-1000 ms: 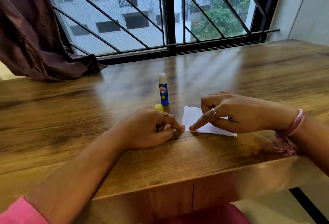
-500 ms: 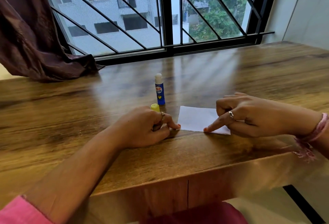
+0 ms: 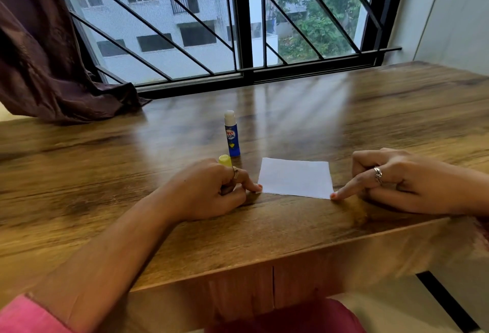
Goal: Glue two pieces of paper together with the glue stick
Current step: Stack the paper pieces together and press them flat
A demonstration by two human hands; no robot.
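A white paper [image 3: 295,177] lies flat on the wooden table [image 3: 291,229], near its front edge. My left hand [image 3: 209,192] rests at the paper's near left corner, its forefinger tip touching that corner, and its curled fingers grip the yellow cap [image 3: 225,160]. My right hand [image 3: 397,181] presses its straight forefinger on the paper's near right corner, the other fingers curled in. The blue glue stick [image 3: 232,136] stands upright and uncapped just behind my left hand. Only one paper outline shows; I cannot tell if a second sheet lies under it.
A dark brown curtain [image 3: 39,68] drapes onto the table at the far left. A barred window [image 3: 243,28] runs along the table's back edge. A white wall [image 3: 455,15] stands at the right.
My right forefinger has slid rightward along the paper's near edge, from the left corner to the right corner. My left hand has stayed at the left corner with the cap.
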